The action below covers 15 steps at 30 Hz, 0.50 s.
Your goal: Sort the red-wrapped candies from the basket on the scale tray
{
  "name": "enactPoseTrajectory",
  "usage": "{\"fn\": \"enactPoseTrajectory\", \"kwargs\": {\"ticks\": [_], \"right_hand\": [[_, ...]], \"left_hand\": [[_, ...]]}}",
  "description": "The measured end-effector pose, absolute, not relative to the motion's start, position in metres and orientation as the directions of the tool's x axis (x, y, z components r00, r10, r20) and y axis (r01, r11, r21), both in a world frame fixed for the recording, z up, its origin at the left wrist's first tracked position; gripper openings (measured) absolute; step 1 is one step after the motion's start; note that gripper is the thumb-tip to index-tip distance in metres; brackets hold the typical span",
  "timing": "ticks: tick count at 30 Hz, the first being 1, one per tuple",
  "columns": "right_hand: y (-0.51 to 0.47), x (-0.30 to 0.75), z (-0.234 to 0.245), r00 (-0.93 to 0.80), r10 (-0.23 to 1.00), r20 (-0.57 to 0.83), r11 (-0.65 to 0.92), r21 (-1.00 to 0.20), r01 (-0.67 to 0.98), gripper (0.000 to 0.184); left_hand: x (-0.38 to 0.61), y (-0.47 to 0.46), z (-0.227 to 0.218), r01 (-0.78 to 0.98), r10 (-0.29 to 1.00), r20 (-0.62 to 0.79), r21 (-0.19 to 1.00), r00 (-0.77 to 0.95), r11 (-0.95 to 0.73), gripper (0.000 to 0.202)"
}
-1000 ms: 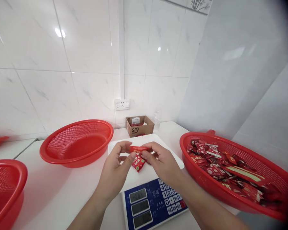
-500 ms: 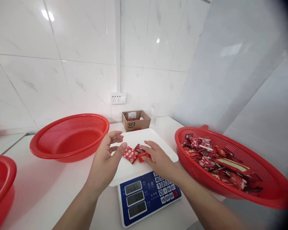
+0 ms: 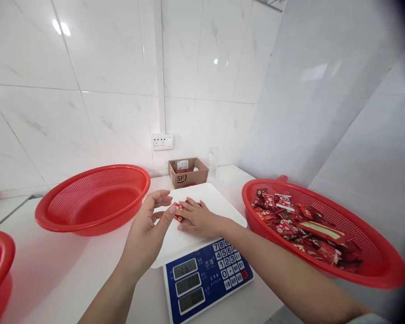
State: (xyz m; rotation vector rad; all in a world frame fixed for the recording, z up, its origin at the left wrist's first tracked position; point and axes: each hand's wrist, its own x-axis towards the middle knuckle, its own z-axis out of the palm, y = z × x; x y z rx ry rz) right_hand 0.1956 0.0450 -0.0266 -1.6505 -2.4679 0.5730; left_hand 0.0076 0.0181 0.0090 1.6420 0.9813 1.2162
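Small red printed packets (image 3: 180, 218) lie on the white pan (image 3: 221, 204) of a weighing scale. My right hand (image 3: 200, 219) is over them with its fingers spread and covers most of them. At the packets' left side my left hand (image 3: 144, 231) is cupped, fingers and thumb apart, its thumb tip at the edge of one packet. Below the pan shows the scale's blue panel (image 3: 211, 270), with its displays and keypad.
To the right, a red perforated basket (image 3: 388, 265) holds several red packets (image 3: 303, 225). Another red basket (image 3: 87, 220) stands left of the pan, and part of a third (image 3: 0, 256) shows at the left edge. A cardboard box (image 3: 189, 179) and a clear plastic bottle (image 3: 213, 162) are near the wall.
My right hand has moved left across the packets and now covers most of them. My left hand has stayed nearly in place. The view has shifted slightly.
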Motion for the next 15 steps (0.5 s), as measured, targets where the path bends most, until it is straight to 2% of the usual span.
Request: {"fn": "enactPoseTrajectory", "kwargs": {"ticks": [4, 8, 11, 15], "right_hand": [[0.038, 0.215, -0.012, -0.306, 0.952, -0.028, 0.276, -0.358, 0.892, 0.058], [0.024, 0.274, 0.003, -0.125, 0.992, 0.015, 0.124, -0.312, 0.942, 0.052], [0.009, 0.334, 0.005, 0.033, 0.999, -0.03, -0.04, -0.254, 0.966, 0.052], [-0.015, 0.397, -0.012, 0.218, 0.964, -0.151, -0.242, -0.17, 0.955, 0.04]], "left_hand": [[0.009, 0.018, 0.009, 0.108, 0.926, 0.309, 0.935, 0.216, -0.338, 0.039], [0.008, 0.018, 0.01, 0.126, 0.916, 0.339, 0.921, 0.214, -0.37, 0.037], [0.008, 0.02, 0.009, 0.121, 0.909, 0.354, 0.915, 0.22, -0.386, 0.037], [0.008, 0.023, 0.006, 0.12, 0.919, 0.331, 0.925, 0.214, -0.361, 0.04]]}}
